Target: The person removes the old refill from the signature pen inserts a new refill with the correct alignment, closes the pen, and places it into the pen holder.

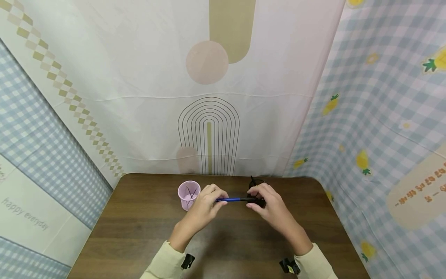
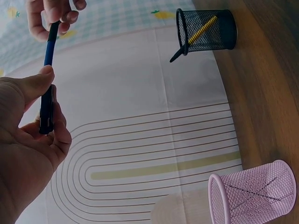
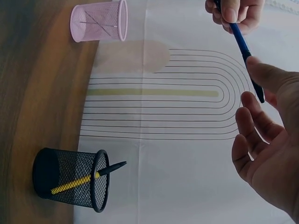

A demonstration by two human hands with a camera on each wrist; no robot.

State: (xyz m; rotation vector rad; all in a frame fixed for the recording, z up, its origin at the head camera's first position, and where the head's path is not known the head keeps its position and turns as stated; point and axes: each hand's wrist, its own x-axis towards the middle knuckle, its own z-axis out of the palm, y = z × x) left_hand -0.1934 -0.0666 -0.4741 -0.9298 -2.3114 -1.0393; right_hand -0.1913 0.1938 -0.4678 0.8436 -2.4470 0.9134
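Basically, a blue pen [image 1: 234, 200] is held level in mid-air, stretched between two hands: one end is pinched by thumb and fingers of the left hand [image 1: 203, 206], the other by the right hand [image 1: 271, 202], so both grips are closed on it. Work judged as partway: pen is up in the grip, not in either cup; whether it was picked up to be placed, opened or just inspected can't be told. Black mesh cup [image 3: 70, 163] is seen just beyond the right grip, partly hidden by it in head view, with a yellow-and-black pen [image 3: 74, 183] already inside. Pink mesh cup [image 1: 184, 202] is set just left of the left grip; crossed dark lines show in it, not identifiable. Left to do, presumably: pen to be let go by one hand and put somewhere. Back edge of the table [image 1: 139, 217] is near, beyond the grip, backed by white cloth [image 1: 271, 128]; sideways movement is limited on the left by the pink cup. Most open room is left on the body side of the grip, between the forearms, and out to the right
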